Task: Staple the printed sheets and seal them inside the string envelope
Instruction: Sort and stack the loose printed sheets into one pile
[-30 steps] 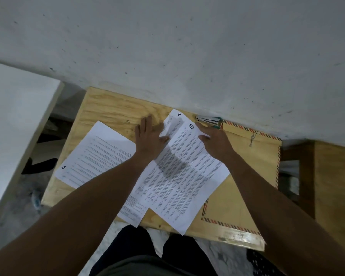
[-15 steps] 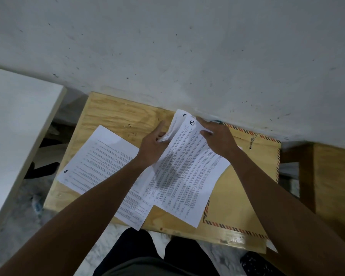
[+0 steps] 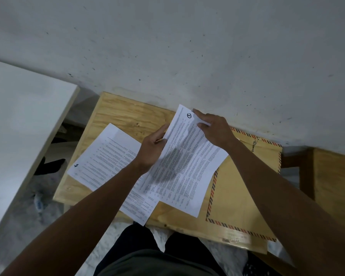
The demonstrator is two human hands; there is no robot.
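Note:
A stack of printed sheets [image 3: 187, 168], its top page marked with a circled 1, is lifted at its far end over the wooden table [image 3: 124, 114]. My left hand [image 3: 152, 149] grips the stack's left edge. My right hand [image 3: 215, 129] pinches the top right corner. Another printed sheet [image 3: 108, 156] lies flat to the left, with more paper under my left forearm. The brown string envelope [image 3: 245, 188] with a striped border lies on the right, partly under the stack. The stapler is hidden.
The table stands against a grey wall [image 3: 187, 56]. A white board [image 3: 18, 126] lies to the left across a gap. Another wooden surface [image 3: 335, 176] is at the right. My dark-clothed legs [image 3: 147, 251] are at the table's near edge.
Both hands went from lying on the sheets to holding them. The stack's far end has risen off the table, and the stapler seen behind it a second ago is now covered.

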